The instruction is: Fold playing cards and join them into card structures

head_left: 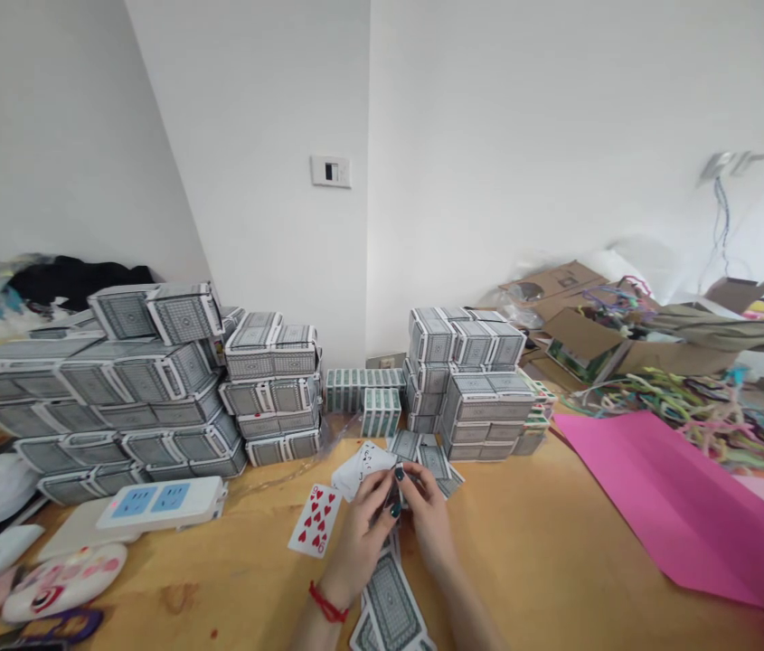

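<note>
My left hand [361, 529] and my right hand [430, 515] meet over the wooden table [544, 551], fingers curled together on a small bunch of playing cards [391, 493]. A face-up nine of hearts [315, 519] lies just left of my left hand. More face-up cards [361, 466] fan out beyond my fingers. Face-down cards [391, 606] with grey patterned backs lie between my wrists. A red string circles my left wrist.
Stacks of boxed card decks rise at the left [144, 389] and at the centre [473, 380]. A white power strip [161, 502] lies at left. A pink paper sheet [666, 502] covers the right side, beside coloured pipe cleaners [713, 407] and cardboard boxes [585, 330].
</note>
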`<state>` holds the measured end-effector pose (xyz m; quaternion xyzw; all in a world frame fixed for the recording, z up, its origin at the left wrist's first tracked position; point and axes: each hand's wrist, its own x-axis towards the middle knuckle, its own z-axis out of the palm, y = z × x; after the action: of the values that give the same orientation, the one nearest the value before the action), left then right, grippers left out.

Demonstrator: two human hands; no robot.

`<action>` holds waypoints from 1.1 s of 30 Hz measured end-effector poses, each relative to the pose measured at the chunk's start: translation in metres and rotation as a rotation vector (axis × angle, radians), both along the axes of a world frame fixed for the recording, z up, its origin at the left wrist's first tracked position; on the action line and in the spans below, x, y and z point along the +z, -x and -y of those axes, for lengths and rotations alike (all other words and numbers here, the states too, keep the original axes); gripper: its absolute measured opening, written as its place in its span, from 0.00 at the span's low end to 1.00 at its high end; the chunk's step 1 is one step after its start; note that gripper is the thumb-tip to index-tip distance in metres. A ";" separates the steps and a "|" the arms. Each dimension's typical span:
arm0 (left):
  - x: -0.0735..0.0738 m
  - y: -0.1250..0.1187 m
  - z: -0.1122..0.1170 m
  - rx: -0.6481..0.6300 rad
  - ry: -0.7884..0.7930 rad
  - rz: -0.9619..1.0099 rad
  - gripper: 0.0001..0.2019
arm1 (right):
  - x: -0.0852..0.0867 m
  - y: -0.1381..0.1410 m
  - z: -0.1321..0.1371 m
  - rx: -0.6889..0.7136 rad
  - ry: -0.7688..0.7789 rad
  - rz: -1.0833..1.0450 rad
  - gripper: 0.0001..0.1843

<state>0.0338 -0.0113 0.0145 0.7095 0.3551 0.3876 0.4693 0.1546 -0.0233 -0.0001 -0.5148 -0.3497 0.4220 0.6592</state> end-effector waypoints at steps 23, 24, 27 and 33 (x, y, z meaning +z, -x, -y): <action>-0.005 -0.002 -0.001 0.195 -0.196 -0.132 0.22 | 0.010 -0.002 0.002 0.059 -0.025 0.027 0.15; -0.005 -0.002 -0.001 0.195 -0.206 -0.142 0.22 | 0.010 -0.002 0.002 0.079 -0.025 0.023 0.15; -0.007 0.000 -0.002 0.191 -0.236 -0.180 0.22 | 0.010 -0.003 0.002 0.136 -0.025 0.006 0.14; -0.011 0.001 -0.003 0.218 -0.295 -0.216 0.22 | 0.010 -0.004 0.002 0.166 -0.022 -0.017 0.14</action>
<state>0.0326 -0.0079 0.0036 0.7653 0.4176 0.4056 0.2746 0.1583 -0.0253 0.0094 -0.4731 -0.3902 0.4757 0.6306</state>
